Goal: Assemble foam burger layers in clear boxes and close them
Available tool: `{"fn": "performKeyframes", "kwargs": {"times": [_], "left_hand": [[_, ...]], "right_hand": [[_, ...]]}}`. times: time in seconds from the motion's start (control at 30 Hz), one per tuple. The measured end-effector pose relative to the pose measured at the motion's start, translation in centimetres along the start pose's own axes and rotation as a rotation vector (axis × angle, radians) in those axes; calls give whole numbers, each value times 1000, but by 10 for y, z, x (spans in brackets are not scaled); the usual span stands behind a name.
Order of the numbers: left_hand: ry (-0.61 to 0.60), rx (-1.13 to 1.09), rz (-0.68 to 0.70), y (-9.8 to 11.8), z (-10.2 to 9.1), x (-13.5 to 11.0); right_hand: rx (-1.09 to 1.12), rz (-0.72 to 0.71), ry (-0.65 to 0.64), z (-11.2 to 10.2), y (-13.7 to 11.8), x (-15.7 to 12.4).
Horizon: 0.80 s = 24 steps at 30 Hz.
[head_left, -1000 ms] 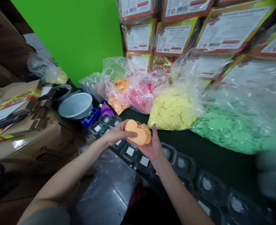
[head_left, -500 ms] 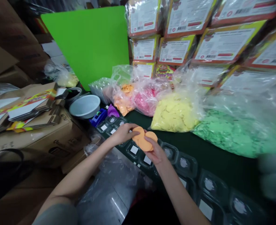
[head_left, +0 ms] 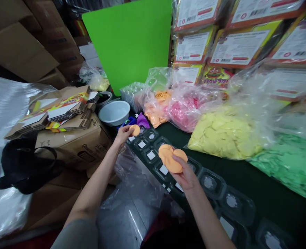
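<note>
Between the fingertips of my left hand is a single thin orange disc, held over the far end of the rows of clear plastic containers. My right hand grips several overlapping orange discs, fanned out above the containers nearer to me. Small white squares lie in one row of containers; pale irregular patches show in the other. Behind them, a plastic bag of orange discs stands open on the dark tabletop.
Bags of pink, yellow and green pieces line the table's back. A pale blue bowl, purple item and blue tape dispenser sit at the far end. Cardboard boxes stand left; packaged boxes are stacked behind.
My left hand has moved away from the right hand, left and toward the far end, carrying one orange disc. The right hand keeps the others. The view has turned left.
</note>
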<state>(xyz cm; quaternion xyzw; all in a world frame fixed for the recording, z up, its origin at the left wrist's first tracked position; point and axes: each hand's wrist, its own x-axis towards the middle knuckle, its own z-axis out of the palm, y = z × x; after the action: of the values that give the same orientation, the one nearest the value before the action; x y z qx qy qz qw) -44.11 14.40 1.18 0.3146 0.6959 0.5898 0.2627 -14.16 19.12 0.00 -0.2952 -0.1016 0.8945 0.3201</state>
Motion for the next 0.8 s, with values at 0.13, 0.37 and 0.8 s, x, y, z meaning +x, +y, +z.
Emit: {"fn": "performKeyframes", "kwargs": {"times": [0.13, 0.37, 0.8], "left_hand": [[29, 121, -53, -24, -23, 21], [53, 499, -53, -47, -31, 30], [73, 744, 332, 3, 25, -31]], "right_hand": [[0, 16, 11, 0, 2, -3], [-35, 26, -7, -1, 4, -8], [-97, -26, -40, -2, 9, -8]]}}
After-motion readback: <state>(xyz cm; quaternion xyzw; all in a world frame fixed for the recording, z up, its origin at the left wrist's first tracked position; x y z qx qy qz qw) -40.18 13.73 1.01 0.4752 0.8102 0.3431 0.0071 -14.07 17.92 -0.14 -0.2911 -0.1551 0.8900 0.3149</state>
